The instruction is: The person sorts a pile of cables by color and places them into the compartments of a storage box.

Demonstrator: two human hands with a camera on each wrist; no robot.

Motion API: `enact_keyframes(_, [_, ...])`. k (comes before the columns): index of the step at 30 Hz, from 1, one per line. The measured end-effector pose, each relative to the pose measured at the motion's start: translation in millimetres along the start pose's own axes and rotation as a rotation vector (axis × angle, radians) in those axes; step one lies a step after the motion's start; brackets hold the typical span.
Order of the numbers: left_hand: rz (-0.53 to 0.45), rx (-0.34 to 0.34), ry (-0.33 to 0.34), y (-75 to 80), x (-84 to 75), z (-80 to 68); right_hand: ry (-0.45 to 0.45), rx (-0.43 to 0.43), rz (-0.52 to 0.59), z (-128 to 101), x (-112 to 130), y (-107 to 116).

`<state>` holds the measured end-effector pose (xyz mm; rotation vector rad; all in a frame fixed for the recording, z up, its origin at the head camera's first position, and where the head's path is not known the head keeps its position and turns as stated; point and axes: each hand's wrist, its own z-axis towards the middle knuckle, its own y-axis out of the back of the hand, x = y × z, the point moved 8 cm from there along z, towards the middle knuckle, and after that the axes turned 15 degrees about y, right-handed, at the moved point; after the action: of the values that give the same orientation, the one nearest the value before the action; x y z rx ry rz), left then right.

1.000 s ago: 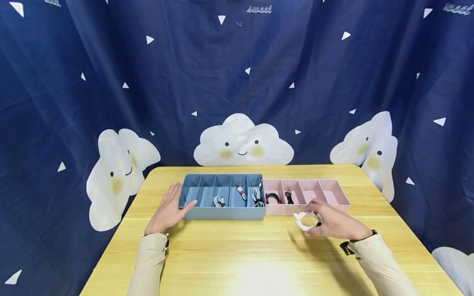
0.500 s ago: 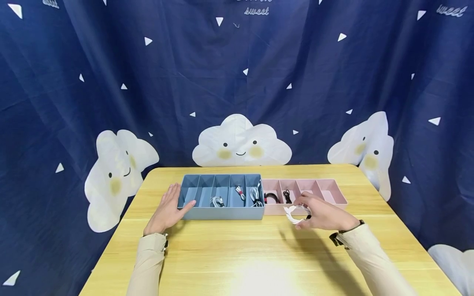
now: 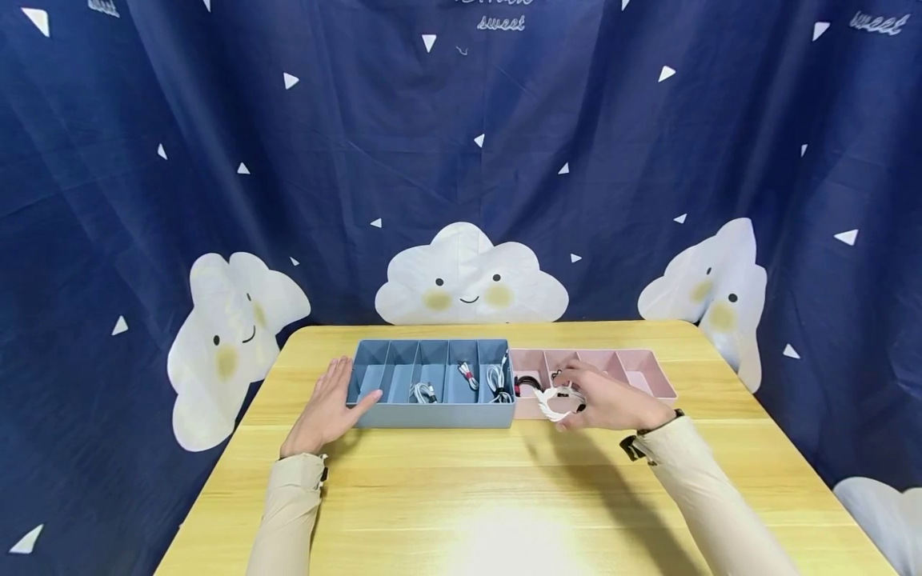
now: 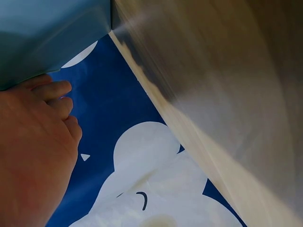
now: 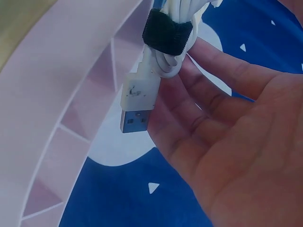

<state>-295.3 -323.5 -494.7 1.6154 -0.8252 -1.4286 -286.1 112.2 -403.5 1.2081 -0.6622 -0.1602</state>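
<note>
My right hand (image 3: 603,398) pinches a coiled white USB cable (image 3: 553,405) in front of the pink divided box (image 3: 651,376). In the right wrist view, a black strap (image 5: 166,32) binds the coil and its USB plug (image 5: 138,101) hangs down beside the fingers. My left hand (image 3: 327,412) rests against the left end of the blue divided box (image 3: 435,416), fingers extended along its side and thumb over the front rim. The left wrist view has that hand (image 4: 38,137) touching the blue wall (image 4: 57,35).
Inside the blue box lie a white cable (image 3: 424,393), a white cable with a red tie (image 3: 468,375) and another white cable (image 3: 498,382). A black cable (image 3: 528,382) lies in the pink box; another is mostly behind my right hand. Both boxes stand on a wooden table (image 3: 432,488).
My right hand has carried the white USB cable leftward and toward the pink box, now covering part of its second compartment. My left hand has stayed on the blue box.
</note>
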Motion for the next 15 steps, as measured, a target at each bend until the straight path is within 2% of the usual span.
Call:
enact_keyframes(7, [-0.005, -0.006, -0.006, 1.9, -1.6, -1.7, 0.039, 0.0, 0.019, 18, 4, 1])
enact_keyframes(15, [-0.018, 0.002, -0.001, 1.5, -0.7, -1.5, 0.027, 0.026, 0.028, 32, 6, 2])
